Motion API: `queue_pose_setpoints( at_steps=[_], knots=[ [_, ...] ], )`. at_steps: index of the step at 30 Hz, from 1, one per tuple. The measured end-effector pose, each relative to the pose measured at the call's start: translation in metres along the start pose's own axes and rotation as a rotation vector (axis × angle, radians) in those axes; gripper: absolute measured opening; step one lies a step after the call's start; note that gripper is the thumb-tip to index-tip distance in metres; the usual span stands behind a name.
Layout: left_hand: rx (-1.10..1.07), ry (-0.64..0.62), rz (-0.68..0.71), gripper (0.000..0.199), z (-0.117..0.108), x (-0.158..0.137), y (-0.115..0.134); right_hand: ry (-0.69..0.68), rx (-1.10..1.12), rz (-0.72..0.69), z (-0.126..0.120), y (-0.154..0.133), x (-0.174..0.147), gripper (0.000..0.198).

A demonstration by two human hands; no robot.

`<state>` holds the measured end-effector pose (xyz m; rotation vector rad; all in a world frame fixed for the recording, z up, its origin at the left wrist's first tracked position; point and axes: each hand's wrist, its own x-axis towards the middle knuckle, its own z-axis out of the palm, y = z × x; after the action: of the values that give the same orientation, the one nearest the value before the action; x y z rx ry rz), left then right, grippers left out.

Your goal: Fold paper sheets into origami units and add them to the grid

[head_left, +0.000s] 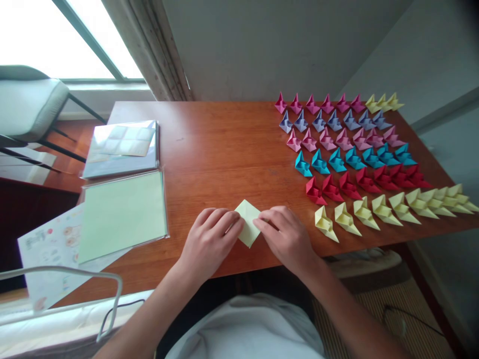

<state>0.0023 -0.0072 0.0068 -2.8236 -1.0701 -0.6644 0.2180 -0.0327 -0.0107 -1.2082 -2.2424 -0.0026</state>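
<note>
Pale paper (248,227), one piece, is pinched by left hand (210,240) and right hand (287,235) at lower centre, seven blue figures (354,159) at right.

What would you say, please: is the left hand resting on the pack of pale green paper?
No, the left hand holds the small paper square, apart from the pack of pale green paper.

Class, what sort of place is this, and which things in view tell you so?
Probably a room in a home: a wooden table stands near a window with a patterned curtain, and a cushioned chair sits by the window.
</note>
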Motion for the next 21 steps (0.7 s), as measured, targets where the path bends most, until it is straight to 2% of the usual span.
queue_pose_setpoints(
  at_steps=[9,15,21],
  knots=[
    [-0.046,-0.069,-0.010,0.019,-0.004,-0.007,0.004,-0.232,0.084,0.054,-0.015,-0.001,-0.001,0.019],
    [-0.230,-0.039,-0.210,0.014,0.002,-0.005,-0.001,-0.165,0.260,0.269,-0.010,-0.005,-0.001,0.016],
    [-0.209,0.035,-0.380,0.022,0.006,0.003,0.002,-0.152,0.301,0.460,-0.004,-0.009,0.013,0.018]
  ],
)
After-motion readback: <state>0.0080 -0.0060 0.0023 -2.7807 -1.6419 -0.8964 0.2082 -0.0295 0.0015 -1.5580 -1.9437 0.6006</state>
